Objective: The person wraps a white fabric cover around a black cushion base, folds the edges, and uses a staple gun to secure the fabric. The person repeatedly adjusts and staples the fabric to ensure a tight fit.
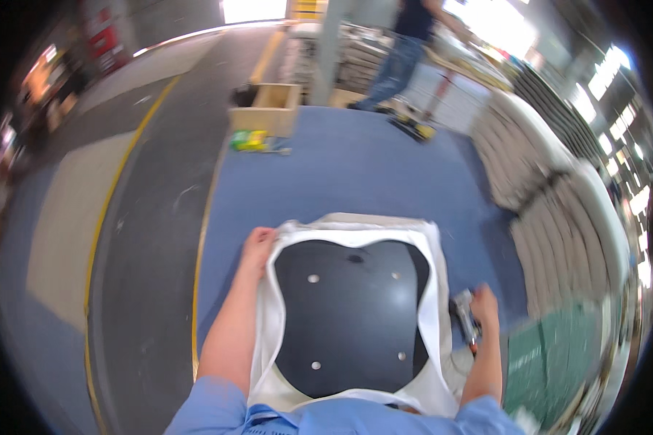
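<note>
At the lower centre of the frame, right in front of your body, lies the black panel (348,312), dotted with four pale round spots and ringed by the wavy edge of a white cover (434,290). Your left hand (258,248) is at the cover's upper left corner, fingers curled closed over the edge. Your right hand (485,304) is wrapped round a gray tool (466,316) with an orange end, just beside the cover's right side; whether a finger is on its trigger, you cannot tell.

To work well here, it seems wise to hold the cover's edge flat and evenly taut, smooth any folds first, and leave your left fingers clear of the tool's nose.

Farther right, beige padded stacks (566,239) stand above a green sheet (551,355) bearing pale lettering, too small to read. Your blue shirt (326,417) shows dark print at the bottom edge, partly cut off. Toward the top, a wooden box (265,122) sits on the blue floor (341,167); no brand stands out.
</note>
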A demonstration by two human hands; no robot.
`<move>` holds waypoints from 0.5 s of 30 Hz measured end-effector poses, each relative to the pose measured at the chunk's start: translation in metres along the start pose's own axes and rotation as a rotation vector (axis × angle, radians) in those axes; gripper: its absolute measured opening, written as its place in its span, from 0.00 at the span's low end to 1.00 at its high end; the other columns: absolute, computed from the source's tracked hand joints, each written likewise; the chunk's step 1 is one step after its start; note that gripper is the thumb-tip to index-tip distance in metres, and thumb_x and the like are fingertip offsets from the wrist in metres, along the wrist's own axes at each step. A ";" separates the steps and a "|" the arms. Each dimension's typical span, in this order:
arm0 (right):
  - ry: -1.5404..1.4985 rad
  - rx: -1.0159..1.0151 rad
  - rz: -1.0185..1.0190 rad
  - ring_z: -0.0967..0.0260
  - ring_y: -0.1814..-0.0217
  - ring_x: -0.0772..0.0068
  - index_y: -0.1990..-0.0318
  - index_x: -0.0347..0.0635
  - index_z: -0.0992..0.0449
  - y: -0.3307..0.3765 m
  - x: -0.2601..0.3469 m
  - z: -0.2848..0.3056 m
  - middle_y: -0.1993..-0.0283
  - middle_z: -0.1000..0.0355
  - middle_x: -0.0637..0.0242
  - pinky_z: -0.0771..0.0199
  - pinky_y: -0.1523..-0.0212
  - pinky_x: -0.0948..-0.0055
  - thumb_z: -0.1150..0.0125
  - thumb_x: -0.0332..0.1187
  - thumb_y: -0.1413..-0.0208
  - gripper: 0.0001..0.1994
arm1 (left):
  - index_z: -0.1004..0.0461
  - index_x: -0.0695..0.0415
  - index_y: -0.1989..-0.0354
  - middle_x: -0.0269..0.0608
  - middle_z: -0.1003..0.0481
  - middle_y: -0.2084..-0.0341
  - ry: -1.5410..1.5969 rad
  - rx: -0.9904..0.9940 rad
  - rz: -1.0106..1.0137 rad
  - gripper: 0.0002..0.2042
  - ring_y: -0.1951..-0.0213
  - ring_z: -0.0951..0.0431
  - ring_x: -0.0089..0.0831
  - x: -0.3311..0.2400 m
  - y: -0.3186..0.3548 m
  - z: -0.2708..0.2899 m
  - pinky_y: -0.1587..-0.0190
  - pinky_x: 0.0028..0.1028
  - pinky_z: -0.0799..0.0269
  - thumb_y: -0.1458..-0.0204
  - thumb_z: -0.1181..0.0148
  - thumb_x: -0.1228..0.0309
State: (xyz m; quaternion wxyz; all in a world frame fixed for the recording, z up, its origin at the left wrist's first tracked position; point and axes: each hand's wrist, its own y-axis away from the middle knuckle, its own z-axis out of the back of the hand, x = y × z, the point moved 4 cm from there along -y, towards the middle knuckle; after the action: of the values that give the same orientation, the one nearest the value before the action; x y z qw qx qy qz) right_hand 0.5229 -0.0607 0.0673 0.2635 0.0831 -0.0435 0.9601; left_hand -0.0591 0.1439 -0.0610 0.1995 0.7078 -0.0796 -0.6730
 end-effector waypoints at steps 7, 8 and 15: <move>-0.021 -0.006 0.048 0.30 0.64 0.46 0.65 0.41 0.37 0.037 -0.032 -0.063 0.70 0.31 0.55 0.29 0.58 0.56 0.32 0.25 0.64 0.19 | 0.23 0.57 0.53 0.37 0.19 0.61 0.099 -0.018 -0.019 0.11 0.59 0.23 0.25 -0.010 0.011 0.014 0.54 0.28 0.27 0.39 0.35 0.65; -0.038 -0.037 0.067 0.30 0.64 0.47 0.64 0.41 0.37 0.028 -0.021 -0.064 0.70 0.31 0.56 0.29 0.58 0.57 0.33 0.24 0.64 0.20 | 0.25 0.56 0.51 0.35 0.21 0.63 0.169 -0.001 -0.059 0.10 0.62 0.24 0.21 -0.011 0.012 0.022 0.58 0.25 0.26 0.37 0.36 0.68; -0.383 -0.342 0.062 0.31 0.68 0.59 0.52 0.39 0.32 0.015 0.013 -0.014 0.67 0.31 0.64 0.27 0.62 0.61 0.33 0.25 0.61 0.24 | 0.22 0.55 0.49 0.33 0.19 0.58 0.099 -0.047 0.027 0.12 0.57 0.23 0.22 -0.018 0.031 0.006 0.52 0.27 0.27 0.39 0.34 0.66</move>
State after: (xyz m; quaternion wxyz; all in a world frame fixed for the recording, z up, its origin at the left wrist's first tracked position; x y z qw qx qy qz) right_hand 0.5026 -0.0650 0.0556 0.2312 0.2162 -0.2569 0.9131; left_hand -0.0618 0.1220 -0.0326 0.2289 0.7342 -0.0635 -0.6360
